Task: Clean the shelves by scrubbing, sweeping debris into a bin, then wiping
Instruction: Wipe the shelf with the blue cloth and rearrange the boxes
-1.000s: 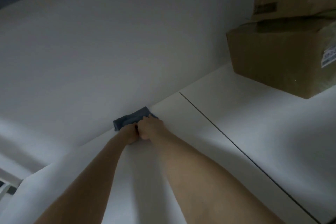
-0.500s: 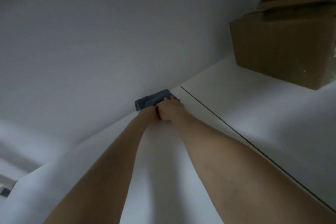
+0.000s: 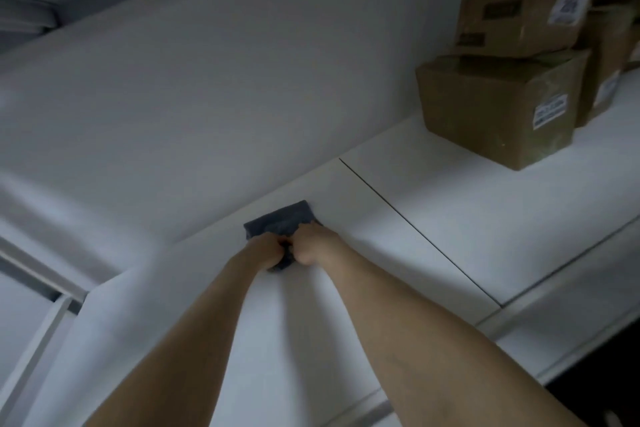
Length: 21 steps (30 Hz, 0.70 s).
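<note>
A folded blue-grey cloth [image 3: 281, 220] lies on the white shelf [image 3: 450, 218], close to the back wall. My left hand [image 3: 265, 250] and my right hand [image 3: 311, 243] sit side by side on the cloth's near edge, fingers curled over it. Both forearms reach up from the bottom of the head view. The near half of the cloth is hidden under my hands.
Several brown cardboard boxes [image 3: 502, 107] are stacked at the back right of the shelf. A thin dark seam [image 3: 415, 229] runs across the shelf top, right of my hands. The shelf's front edge [image 3: 571, 315] drops away at the lower right.
The cloth and both hands have pulled back from the wall toward me, after sliding right along the back edge. The view has tilted, showing more of the boxes and the shelf front.
</note>
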Motion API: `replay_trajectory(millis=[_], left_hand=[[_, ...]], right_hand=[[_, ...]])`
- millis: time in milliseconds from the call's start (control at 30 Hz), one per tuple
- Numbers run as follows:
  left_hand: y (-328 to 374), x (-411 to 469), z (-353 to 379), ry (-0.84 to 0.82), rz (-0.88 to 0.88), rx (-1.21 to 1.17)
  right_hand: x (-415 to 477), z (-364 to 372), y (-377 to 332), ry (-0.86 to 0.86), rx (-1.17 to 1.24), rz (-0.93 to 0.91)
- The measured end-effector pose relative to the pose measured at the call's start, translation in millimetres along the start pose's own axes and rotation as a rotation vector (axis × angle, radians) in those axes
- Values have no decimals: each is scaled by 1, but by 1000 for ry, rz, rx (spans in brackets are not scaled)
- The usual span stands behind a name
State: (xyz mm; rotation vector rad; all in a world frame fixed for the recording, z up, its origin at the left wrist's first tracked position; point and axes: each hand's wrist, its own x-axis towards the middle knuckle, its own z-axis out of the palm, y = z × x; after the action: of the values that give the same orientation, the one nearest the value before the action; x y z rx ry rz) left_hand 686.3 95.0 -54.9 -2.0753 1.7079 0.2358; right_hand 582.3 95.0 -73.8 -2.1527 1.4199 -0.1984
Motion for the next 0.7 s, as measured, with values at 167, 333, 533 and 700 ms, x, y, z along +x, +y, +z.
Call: replay_trajectory(millis=[167,333,533,700], left_hand=[[52,-62,14,102,175,-125],[94,-115,20,96,336,-117],[69,-144,40,-14,282,-179],[7,-147,59,-12,232,-37]], right_hand=[[-65,-20,28,-22,-41,155],[-117,-38,44,-80,-74,410],[-149,-21,16,-88,-20,402],[-140,22,-38,-120,180,338]])
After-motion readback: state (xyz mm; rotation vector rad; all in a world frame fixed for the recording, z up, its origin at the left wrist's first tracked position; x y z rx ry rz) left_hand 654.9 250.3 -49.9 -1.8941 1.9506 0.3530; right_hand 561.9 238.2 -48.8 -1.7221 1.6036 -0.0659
